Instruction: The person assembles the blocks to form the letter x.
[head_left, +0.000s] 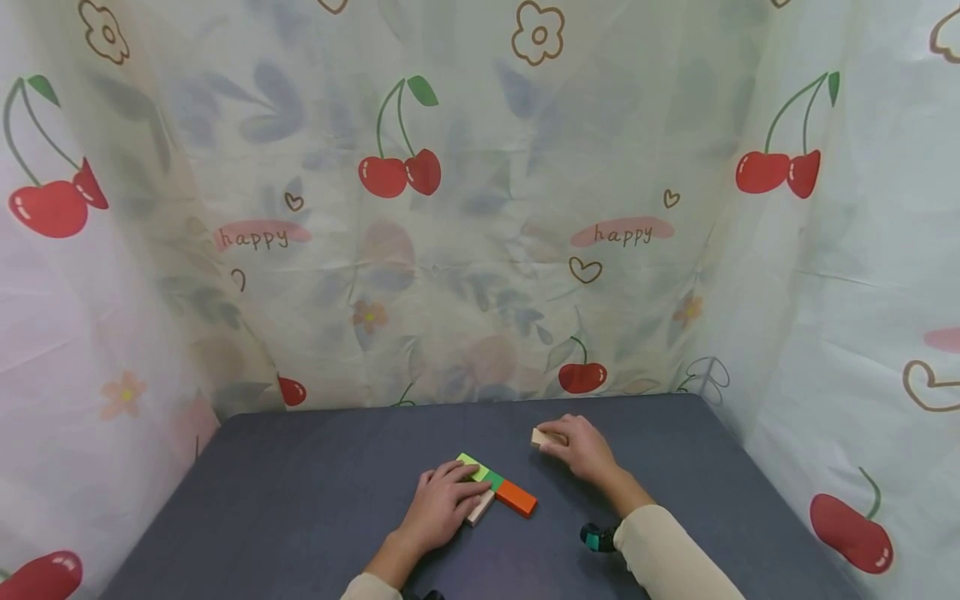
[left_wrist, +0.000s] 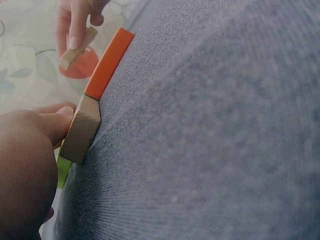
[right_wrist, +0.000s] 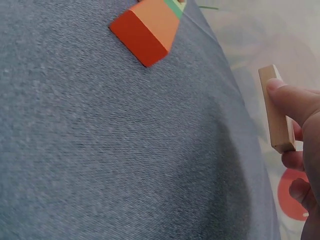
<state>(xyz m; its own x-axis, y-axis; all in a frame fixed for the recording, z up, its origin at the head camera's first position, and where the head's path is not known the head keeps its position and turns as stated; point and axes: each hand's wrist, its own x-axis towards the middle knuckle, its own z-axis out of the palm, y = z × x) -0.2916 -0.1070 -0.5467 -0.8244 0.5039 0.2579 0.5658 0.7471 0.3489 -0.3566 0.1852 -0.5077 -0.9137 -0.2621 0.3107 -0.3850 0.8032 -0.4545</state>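
My right hand [head_left: 587,448] pinches a plain wooden block [right_wrist: 275,110] between thumb and fingers, above the far part of the table. To its left, a light green block [head_left: 466,458], a green block [head_left: 496,480] and an orange block [head_left: 517,497] form a slanting row. Another plain wooden block [head_left: 480,508] meets this row at an angle, on the near side by the green one. My left hand [head_left: 438,507] rests on these blocks, its fingers stretched over the light green and green ones. In the left wrist view, its thumb lies against the plain block.
The dark grey table [head_left: 300,492] extends around the blocks. A printed curtain [head_left: 480,250] with cherries stands behind the table's far edge and along both sides. Beside the right sleeve [head_left: 671,546] a black and teal wrist device [head_left: 597,539] shows.
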